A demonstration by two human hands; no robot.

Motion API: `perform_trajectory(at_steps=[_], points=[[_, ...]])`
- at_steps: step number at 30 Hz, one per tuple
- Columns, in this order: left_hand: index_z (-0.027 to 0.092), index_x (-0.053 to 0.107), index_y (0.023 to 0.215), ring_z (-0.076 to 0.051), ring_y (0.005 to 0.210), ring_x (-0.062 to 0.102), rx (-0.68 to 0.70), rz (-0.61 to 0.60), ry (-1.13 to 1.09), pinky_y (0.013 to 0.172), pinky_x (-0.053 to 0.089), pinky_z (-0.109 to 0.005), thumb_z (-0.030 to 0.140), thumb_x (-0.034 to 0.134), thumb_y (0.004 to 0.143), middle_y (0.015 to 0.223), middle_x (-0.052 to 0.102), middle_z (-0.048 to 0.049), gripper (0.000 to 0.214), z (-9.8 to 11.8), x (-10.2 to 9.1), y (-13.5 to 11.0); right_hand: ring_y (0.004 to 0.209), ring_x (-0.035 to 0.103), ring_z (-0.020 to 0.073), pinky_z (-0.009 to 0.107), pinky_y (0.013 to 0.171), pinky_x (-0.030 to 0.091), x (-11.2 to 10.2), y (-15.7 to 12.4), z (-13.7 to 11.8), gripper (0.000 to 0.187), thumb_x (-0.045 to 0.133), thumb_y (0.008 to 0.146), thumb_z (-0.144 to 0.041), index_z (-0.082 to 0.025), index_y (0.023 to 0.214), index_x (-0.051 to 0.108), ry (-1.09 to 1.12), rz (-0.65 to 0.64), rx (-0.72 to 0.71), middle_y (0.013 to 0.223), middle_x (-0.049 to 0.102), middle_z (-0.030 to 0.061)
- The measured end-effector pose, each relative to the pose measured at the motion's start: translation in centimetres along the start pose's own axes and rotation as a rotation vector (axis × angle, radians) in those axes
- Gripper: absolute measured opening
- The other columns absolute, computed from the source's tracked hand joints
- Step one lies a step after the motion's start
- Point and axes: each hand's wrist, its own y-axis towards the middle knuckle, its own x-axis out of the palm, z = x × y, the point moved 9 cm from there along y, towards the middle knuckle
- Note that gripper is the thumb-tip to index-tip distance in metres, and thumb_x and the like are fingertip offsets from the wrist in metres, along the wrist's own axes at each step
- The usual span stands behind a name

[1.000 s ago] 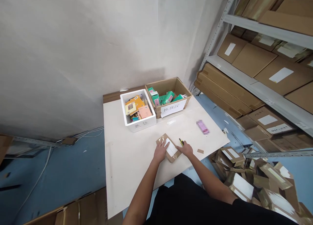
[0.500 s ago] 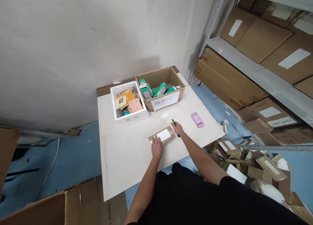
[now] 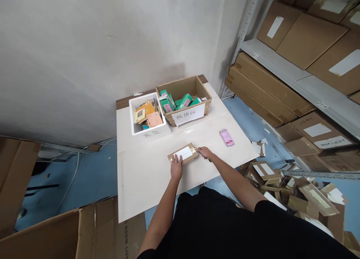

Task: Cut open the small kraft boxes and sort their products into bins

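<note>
Flat brown cardboard parcel with white label [image 3: 185, 153], middle of pale table [image 3: 140, 184]. Left hand [image 3: 176, 168] on its near-left side, clamping unclear; right hand [image 3: 205, 152] grips slim black-and-yellow cutter [image 3: 208, 159] by right end. Loose hold could let parcel swivel, cutter skid.

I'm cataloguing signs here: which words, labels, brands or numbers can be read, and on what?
"换货区": paper sign on the cardboard box.
"ROOM LI", then unclear: large carton.
Too blurred: handwriting on the white foam box and shelf carton.
Too small: shelf tag, any print on the parcel.
</note>
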Motion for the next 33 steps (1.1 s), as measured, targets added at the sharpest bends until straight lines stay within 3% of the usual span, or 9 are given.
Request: perform_trajectory(at_steps=[6, 10, 13, 17, 20, 22, 25, 28, 33], points=[[0.023, 0.049, 0.158, -0.036, 0.160, 0.027, -0.031, -0.056, 0.028, 0.122, 0.038, -0.054, 0.036, 0.048, 0.104, 0.170, 0.037, -0.0179, 0.055, 0.7, -1.8, -0.1, 0.047, 0.062, 0.0157, 0.025, 0.059, 0.047, -0.4, -2.6, 3.9, 0.051, 0.057, 0.097, -0.069, -0.021, 0.081, 0.063, -0.063, 0.005, 0.057, 0.054, 0.058, -0.0031], [0.030, 0.061, 0.146, -0.036, 0.149, 0.042, -0.059, -0.096, 0.022, 0.114, 0.045, -0.052, 0.044, 0.052, 0.103, 0.160, 0.051, -0.0150, 0.047, 0.8, -3.7, 0.7, 0.049, 0.065, 0.0163, 0.025, 0.061, 0.049, -1.6, -2.6, 5.3, 0.053, 0.040, 0.105, -0.068, -0.020, 0.093, 0.061, 0.070, 0.148, 0.089, 0.061, 0.062, -0.0017], [0.028, 0.059, 0.147, -0.034, 0.149, 0.041, -0.096, -0.101, 0.025, 0.114, 0.043, -0.048, 0.044, 0.049, 0.104, 0.158, 0.052, -0.0137, 0.048, -0.1, -5.1, 1.9, 0.055, 0.070, 0.0177, 0.026, 0.062, 0.051, -2.4, -2.1, 7.2, 0.045, 0.048, 0.104, -0.061, -0.018, 0.110, 0.059, 0.101, 0.232, 0.202, 0.077, 0.071, 0.0027], [0.027, 0.040, 0.161, -0.033, 0.154, 0.033, -0.121, -0.140, 0.000, 0.116, 0.040, -0.045, 0.042, 0.055, 0.099, 0.167, 0.042, -0.0128, 0.065, -1.5, -5.3, 2.6, 0.096, 0.077, 0.0241, 0.028, 0.080, 0.055, -4.6, -1.5, 8.9, 0.038, 0.063, 0.098, -0.041, -0.015, 0.125, 0.061, 0.031, 0.326, 0.235, 0.110, 0.075, 0.0132], [0.030, 0.042, 0.158, -0.034, 0.143, 0.045, -0.173, -0.158, -0.003, 0.111, 0.042, -0.046, 0.050, 0.061, 0.095, 0.158, 0.051, -0.0134, 0.069, -2.3, -5.1, 2.4, 0.132, 0.063, 0.0275, 0.031, 0.101, 0.051, -5.2, -1.3, 8.4, 0.051, 0.061, 0.097, -0.037, -0.015, 0.142, 0.055, 0.001, 0.405, 0.183, 0.139, 0.065, 0.0188], [0.029, 0.050, 0.151, -0.035, 0.137, 0.049, -0.231, -0.192, 0.005, 0.106, 0.044, -0.046, 0.054, 0.067, 0.090, 0.150, 0.056, -0.0147, 0.068, -2.5, -4.8, 2.3, 0.141, 0.056, 0.0274, 0.032, 0.109, 0.047, -3.7, -1.0, 6.6, 0.058, 0.060, 0.098, -0.039, -0.017, 0.151, 0.050, 0.010, 0.417, 0.085, 0.150, 0.058, 0.0180], [0.026, 0.060, 0.135, -0.036, 0.131, 0.052, -0.300, -0.255, 0.015, 0.100, 0.046, -0.043, 0.057, 0.076, 0.081, 0.141, 0.058, -0.0164, 0.064, -2.5, -4.4, 2.3, 0.139, 0.058, 0.0280, 0.034, 0.110, 0.048, 1.7, -0.2, 2.6, 0.069, 0.066, 0.095, -0.045, -0.023, 0.157, 0.044, 0.076, 0.288, -0.051, 0.149, 0.061, 0.0139], [0.023, 0.061, 0.129, -0.036, 0.128, 0.053, -0.356, -0.262, 0.020, 0.096, 0.048, -0.041, 0.059, 0.080, 0.076, 0.136, 0.059, -0.0171, 0.066, -2.8, -4.5, 2.3, 0.133, 0.062, 0.0294, 0.034, 0.107, 0.050, 5.6, 0.6, -0.3, 0.072, 0.071, 0.093, -0.046, -0.025, 0.157, 0.044, 0.086, 0.261, -0.041, 0.143, 0.065, 0.0118], [0.026, 0.061, 0.130, -0.032, 0.128, 0.056, -0.295, -0.282, 0.000, 0.095, 0.049, -0.037, 0.060, 0.069, 0.088, 0.133, 0.060, -0.0145, 0.055, -3.4, -4.4, 2.1, 0.130, 0.064, 0.0291, 0.037, 0.107, 0.052, 5.7, 2.0, -2.3, 0.075, 0.080, 0.086, -0.039, -0.027, 0.153, 0.047, 0.111, 0.246, -0.041, 0.139, 0.068, 0.0089]])
